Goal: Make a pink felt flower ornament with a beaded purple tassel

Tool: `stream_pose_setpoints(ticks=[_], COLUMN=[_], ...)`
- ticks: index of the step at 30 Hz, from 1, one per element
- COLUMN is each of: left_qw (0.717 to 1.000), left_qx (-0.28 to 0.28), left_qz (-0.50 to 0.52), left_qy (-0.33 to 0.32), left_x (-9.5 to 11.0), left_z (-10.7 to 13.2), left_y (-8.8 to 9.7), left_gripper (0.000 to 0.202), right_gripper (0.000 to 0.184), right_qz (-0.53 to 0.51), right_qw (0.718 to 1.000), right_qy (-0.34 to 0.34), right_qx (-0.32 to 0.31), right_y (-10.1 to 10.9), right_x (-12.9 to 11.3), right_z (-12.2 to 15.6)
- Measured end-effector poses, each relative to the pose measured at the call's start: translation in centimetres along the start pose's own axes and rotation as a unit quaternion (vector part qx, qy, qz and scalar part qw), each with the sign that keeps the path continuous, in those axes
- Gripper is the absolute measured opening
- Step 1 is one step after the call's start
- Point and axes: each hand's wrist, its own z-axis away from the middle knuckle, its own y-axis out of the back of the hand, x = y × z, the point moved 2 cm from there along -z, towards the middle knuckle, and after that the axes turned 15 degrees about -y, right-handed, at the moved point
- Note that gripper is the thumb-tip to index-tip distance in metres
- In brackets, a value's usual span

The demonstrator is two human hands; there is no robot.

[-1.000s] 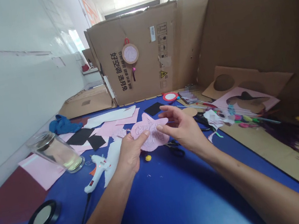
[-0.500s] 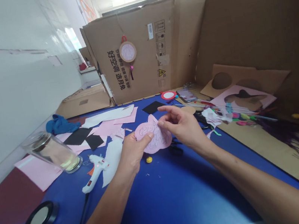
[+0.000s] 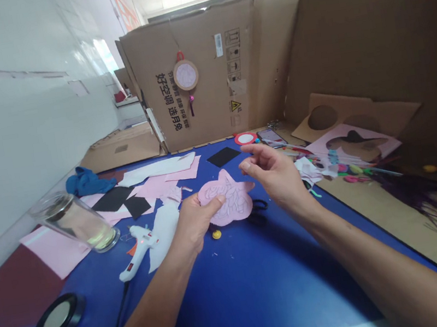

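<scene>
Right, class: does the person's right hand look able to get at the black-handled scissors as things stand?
Probably yes: the right hand hangs just above and beside the black-handled scissors, with nothing between them. Only the pink cutout overlaps part of the scissors.

Place: craft workroom | Work surface: blue-topped table point(image 3: 241, 303) beneath both hands | Just beside left hand point(image 3: 199, 213): hot glue gun point(image 3: 138, 245); farther left: pink craft sheets point(image 3: 53, 250) | Just below right hand point(image 3: 272, 171): scissors point(image 3: 258, 212) | Ahead of hands: cardboard carton point(image 3: 200, 50) with hanging round craft ornament point(image 3: 186, 75) | Far left of hands: white tiled wall point(image 3: 23, 133)
</scene>
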Motion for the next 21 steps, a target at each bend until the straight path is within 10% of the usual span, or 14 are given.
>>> stream_pose_setpoints(ticks=[6,9,14,21], left_qw=[0.999,0.996,0.993,0.99], left_qx=[0.04,0.08,0.103,0.118], left_qz=[0.015,0.028,0.052,0.073], left_qy=[0.016,-0.001,-0.026,-0.023], left_x=[0.2,0.6,1.5,1.5], left_z=[-0.3,-0.8,-1.3,-1.8], left_y=[0.5,1.2,2.2,3.1], left_gripper=[0.033,0.035,0.039,0.037], right_gripper=[0.041,0.038,0.03,0.037], right_qz=[0.003,0.165,0.526,0.657], right_qw=[0.996,0.984,0.844,0.728], right_qy=[0.042,0.035,-0.033,-0.035], right_qx=[0.078,0.064,-0.096,-0.191], right_y=[2.5,4.0,3.7,1.5], right_x=[-0.6,-0.2,1.5,2.3], right_z=[-0.9,-1.3,0.2,2.4])
